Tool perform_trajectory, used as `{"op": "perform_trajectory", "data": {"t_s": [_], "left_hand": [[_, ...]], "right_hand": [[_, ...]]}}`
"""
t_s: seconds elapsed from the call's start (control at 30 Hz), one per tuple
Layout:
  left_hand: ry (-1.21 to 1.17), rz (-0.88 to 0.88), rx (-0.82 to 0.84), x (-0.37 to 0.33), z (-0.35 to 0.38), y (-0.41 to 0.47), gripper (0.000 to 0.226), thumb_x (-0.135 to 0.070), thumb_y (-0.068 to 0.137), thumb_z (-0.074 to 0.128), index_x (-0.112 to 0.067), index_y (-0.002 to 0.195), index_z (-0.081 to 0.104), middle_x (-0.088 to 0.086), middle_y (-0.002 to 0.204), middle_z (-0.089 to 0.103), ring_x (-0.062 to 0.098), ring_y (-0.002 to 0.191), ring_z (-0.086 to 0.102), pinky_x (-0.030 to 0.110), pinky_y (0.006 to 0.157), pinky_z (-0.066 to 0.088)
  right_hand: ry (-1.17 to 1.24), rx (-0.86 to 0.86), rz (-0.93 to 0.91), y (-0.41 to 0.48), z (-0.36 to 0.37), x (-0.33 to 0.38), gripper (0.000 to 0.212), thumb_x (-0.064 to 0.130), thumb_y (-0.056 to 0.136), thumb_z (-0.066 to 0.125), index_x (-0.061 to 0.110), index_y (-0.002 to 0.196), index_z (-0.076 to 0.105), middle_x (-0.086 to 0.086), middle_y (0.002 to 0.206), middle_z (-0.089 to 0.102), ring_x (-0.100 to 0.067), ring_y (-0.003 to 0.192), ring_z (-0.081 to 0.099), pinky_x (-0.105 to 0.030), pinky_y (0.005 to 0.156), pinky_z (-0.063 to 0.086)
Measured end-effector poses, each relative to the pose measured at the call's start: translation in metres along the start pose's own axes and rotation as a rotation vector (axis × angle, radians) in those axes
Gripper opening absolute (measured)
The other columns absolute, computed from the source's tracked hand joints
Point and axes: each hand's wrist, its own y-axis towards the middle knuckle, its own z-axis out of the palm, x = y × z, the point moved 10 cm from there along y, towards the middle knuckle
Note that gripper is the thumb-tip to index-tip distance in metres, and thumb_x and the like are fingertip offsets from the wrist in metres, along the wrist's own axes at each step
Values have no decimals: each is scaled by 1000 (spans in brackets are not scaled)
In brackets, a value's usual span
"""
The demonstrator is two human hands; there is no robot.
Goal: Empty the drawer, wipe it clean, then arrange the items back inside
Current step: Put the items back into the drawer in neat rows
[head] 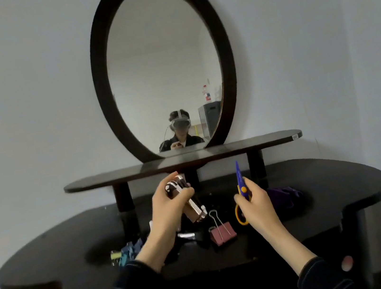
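Left hand grips blurred object; right hand, half-hidden scissors.

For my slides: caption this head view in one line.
Left hand grips a brown object, right hand grips purple scissors over a table with a pink binder clip.

binder clip mid-tabletop | small clips left of it | cloth right, farther back | mirror above shelf

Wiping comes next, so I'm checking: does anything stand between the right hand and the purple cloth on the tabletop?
Nothing visible lies between them. The purple cloth sits just beyond the right hand, but that hand grips the scissors.
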Motion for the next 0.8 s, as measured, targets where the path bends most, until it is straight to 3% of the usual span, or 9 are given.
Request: {"op": "perform_trajectory", "data": {"t_s": [0.1,0.2,0.27,0.37,0.47,0.53,0.63,0.7,0.8], "left_hand": [[-204,-127,86,6,-2,-51,51,-14,72,69,-33,120,67,5,95,74,21,79,69,37,73,54],[-327,-152,213,6,2,-95,53,-7,69,66,-24,120,65,14,85,59,26,65,57,34,59,50],[-320,-156,333,11,7,-122,53,-8,70,68,-20,122,62,16,82,53,25,59,52,29,52,44],[-219,-209,421,37,7,-162,47,-24,83,74,-28,128,59,12,77,53,20,55,51,26,47,42],[-45,-241,352,79,-8,-190,43,-44,85,73,-36,126,61,2,80,61,14,60,58,21,52,45],[114,-202,351,107,-12,-206,35,-42,87,75,-34,119,65,-8,89,68,9,73,64,20,64,50],[218,-236,523,158,4,-232,24,-32,88,76,-20,108,71,-1,95,72,22,84,69,37,77,55],[260,-329,643,194,14,-247,20,-33,89,75,-15,98,73,3,87,73,21,79,68,40,74,52],[247,-508,781,242,27,-260,16,-30,92,71,-17,83,71,1,74,69,12,67,60,28,64,47]], "right_hand": [[170,-6,-108,-25,-14,28,40,16,99,61,17,139,57,5,82,63,0,67,58,-15,63,50],[193,131,-204,-66,-13,50,48,20,96,67,29,142,54,11,95,72,-4,76,69,-17,67,54],[198,294,-229,-101,-4,57,47,24,90,75,35,134,62,5,105,73,-13,66,70,-20,61,55],[158,473,-104,-148,6,35,37,24,78,85,35,110,70,-4,94,73,-18,46,59,-24,46,49],[55,638,96,-184,8,-16,34,28,72,89,34,100,71,-6,89,74,-21,42,57,-25,41,46],[-46,772,175,-203,11,-49,32,27,76,88,35,102,71,-6,91,75,-20,44,59,-24,43,48],[-179,941,264,-220,17,-97,29,24,82,83,35,105,70,-3,93,75,-19,49,62,-24,47,51],[-219,1029,335,-230,24,-128,28,22,83,82,30,108,70,-2,94,75,-19,52,63,-25,48,51],[-275,975,417,-230,25,-169,27,18,82,83,23,106,72,-5,82,74,-17,54,63,-24,49,53]]}}
